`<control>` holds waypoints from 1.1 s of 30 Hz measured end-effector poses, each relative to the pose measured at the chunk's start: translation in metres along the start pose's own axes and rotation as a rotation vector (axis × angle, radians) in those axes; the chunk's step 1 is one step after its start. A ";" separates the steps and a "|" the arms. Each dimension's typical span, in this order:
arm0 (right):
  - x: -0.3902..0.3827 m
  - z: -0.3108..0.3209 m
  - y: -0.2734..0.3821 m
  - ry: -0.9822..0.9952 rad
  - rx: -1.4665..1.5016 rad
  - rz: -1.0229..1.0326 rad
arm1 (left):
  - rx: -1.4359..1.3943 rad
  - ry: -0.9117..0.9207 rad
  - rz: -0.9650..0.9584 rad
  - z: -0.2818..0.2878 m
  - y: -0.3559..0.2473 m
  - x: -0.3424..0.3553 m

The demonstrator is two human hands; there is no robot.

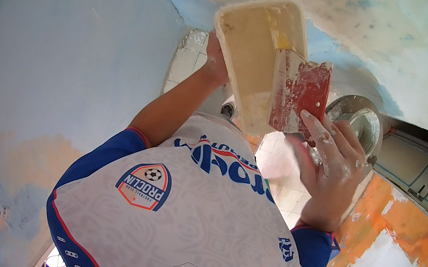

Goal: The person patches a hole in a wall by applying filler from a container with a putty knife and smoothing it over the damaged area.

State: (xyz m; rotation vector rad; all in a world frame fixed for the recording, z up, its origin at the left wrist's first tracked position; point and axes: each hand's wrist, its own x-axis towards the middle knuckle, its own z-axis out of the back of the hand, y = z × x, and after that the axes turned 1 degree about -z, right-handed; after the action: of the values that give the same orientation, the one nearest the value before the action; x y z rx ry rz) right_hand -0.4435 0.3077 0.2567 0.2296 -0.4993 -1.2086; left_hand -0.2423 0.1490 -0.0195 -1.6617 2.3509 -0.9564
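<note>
A cream-coloured rectangular tray (pixel 253 43), smeared inside with pale putty, is held up near the top centre of the head view, tilted so that its hollow is turned toward the camera. It is gripped at its left edge by the left hand (pixel 214 59); the fingers are hidden behind the tray, so how tightly they are closed cannot be told. One red scraper (pixel 301 94), its broad blade crusted with white putty, is laid against the tray's right rim and partly over its hollow. The scraper is clasped at its lower end by the right hand (pixel 335 160), whose putty-dusted fingers (pixel 318 129) are curled around it with the forefinger stretched along the blade. Just behind the right hand one round metal bowl (pixel 362 122) is seen, its rim smeared grey. Below the hands a white jersey (pixel 182 214) with blue sleeves and red trim is worn. The room is shown as a rough painted space: a pale blue wall (pixel 68 50) fills the left, patched with orange lower down, a whitish plastered surface (pixel 390 44) spreads across the top right, and an orange and white wall (pixel 405 253) stands at the lower right. A tiled floor (pixel 276 167) is glimpsed between the arms.
</note>
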 end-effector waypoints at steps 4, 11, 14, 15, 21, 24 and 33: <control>-0.008 -0.031 0.007 -0.321 0.081 0.043 | -0.255 -0.047 -0.029 -0.041 -0.012 -0.013; 0.017 -0.076 0.038 -0.391 0.024 -0.125 | -0.293 -0.067 0.094 -0.008 -0.010 -0.026; 0.026 -0.086 0.054 -0.369 0.063 -0.186 | -0.283 0.018 0.051 -0.010 -0.027 -0.022; 0.030 -0.088 0.059 -0.375 0.058 -0.183 | -0.244 0.105 -0.034 -0.014 -0.035 -0.020; 0.060 -0.104 0.088 -0.361 0.047 -0.198 | -0.343 0.158 0.014 0.015 -0.069 -0.012; 0.072 -0.114 0.097 -0.365 0.040 -0.207 | -0.327 0.106 0.039 0.007 -0.094 -0.010; 0.113 -0.139 0.117 -0.372 -0.036 -0.245 | -0.359 0.091 0.150 0.070 -0.107 0.007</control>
State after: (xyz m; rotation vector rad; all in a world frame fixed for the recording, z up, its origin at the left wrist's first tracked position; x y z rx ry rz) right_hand -0.2488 0.2305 0.2136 0.0330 -0.7883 -1.5080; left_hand -0.1279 0.0910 -0.0151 -1.5442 2.7958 -0.6231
